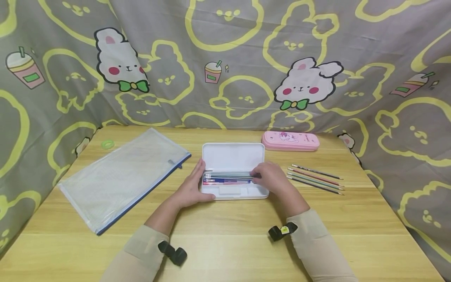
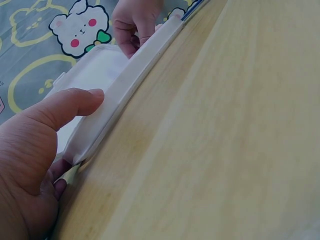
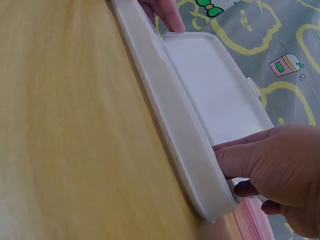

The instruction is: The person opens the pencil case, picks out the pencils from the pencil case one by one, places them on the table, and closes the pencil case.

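Note:
A white pencil case (image 1: pixel 232 156) lies with its lid raised in the middle of the table. My left hand (image 1: pixel 192 188) grips its left end, the thumb on the front wall and the fingers along the side. Inside are several pencils (image 1: pixel 229 176), a blue pen (image 1: pixel 223 181) and a white eraser (image 1: pixel 230 190). At the right end my right hand (image 1: pixel 270 176) reaches in and pinches the ends of pencils. In the right wrist view the front wall of the case (image 3: pixel 175 125) hides what those fingertips hold.
Several loose pencils (image 1: pixel 315 180) lie to the right. A closed pink pencil case (image 1: pixel 290 141) sits behind them. On the left are a clear zip pouch (image 1: pixel 123 180) with a blue edge and a green ring (image 1: pixel 107 144). A patterned curtain (image 1: pixel 243 105) borders the table's back.

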Action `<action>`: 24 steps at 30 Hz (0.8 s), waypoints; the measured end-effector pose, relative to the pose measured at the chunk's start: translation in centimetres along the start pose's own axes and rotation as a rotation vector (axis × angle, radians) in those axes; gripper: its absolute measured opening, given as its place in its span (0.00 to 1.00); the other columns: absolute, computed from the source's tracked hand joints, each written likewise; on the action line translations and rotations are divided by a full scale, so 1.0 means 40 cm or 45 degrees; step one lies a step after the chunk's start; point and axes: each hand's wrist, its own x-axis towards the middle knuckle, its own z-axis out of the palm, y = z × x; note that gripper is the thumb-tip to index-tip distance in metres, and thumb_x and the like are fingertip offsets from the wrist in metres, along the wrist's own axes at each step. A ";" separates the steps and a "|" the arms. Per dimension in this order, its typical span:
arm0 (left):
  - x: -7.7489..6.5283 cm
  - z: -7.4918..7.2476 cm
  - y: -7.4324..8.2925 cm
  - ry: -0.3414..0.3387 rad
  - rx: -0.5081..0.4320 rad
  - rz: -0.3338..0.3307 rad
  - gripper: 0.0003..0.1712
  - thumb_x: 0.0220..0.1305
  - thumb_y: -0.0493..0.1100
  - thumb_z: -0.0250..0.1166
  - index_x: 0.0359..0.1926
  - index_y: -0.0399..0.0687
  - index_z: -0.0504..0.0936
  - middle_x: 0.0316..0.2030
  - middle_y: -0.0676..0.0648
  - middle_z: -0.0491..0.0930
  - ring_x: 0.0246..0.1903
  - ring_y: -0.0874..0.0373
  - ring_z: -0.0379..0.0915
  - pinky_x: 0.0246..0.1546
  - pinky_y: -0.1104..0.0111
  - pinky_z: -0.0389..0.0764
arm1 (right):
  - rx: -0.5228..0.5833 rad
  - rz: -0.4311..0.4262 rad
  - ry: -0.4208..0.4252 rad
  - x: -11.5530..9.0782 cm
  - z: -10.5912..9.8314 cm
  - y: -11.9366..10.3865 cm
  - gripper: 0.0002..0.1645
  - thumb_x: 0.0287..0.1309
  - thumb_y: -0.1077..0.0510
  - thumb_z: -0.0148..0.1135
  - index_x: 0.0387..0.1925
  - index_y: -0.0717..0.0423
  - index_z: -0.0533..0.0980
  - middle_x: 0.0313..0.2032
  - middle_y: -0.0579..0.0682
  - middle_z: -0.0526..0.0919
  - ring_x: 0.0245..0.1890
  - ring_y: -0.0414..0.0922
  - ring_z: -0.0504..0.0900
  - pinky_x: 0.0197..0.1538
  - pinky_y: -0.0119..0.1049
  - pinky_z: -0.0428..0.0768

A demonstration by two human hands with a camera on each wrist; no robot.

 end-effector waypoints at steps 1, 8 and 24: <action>0.000 0.000 0.000 0.000 -0.002 0.000 0.72 0.44 0.52 0.77 0.78 0.43 0.37 0.79 0.45 0.29 0.77 0.41 0.30 0.75 0.45 0.44 | 0.001 -0.005 0.006 0.000 0.001 0.001 0.13 0.56 0.57 0.69 0.44 0.54 0.86 0.42 0.50 0.88 0.48 0.51 0.81 0.59 0.50 0.75; -0.001 0.000 -0.001 0.001 -0.005 0.002 0.72 0.44 0.52 0.78 0.78 0.43 0.37 0.79 0.45 0.29 0.77 0.41 0.30 0.75 0.46 0.43 | -0.009 -0.088 0.084 -0.003 0.012 0.012 0.12 0.57 0.59 0.67 0.43 0.53 0.86 0.40 0.51 0.89 0.45 0.51 0.82 0.55 0.49 0.77; 0.000 -0.002 0.001 -0.010 0.004 0.000 0.72 0.44 0.53 0.77 0.78 0.43 0.36 0.79 0.44 0.28 0.77 0.41 0.30 0.75 0.46 0.43 | 0.508 0.100 0.034 -0.020 0.019 0.053 0.11 0.60 0.56 0.66 0.44 0.53 0.84 0.39 0.51 0.83 0.44 0.48 0.76 0.52 0.46 0.76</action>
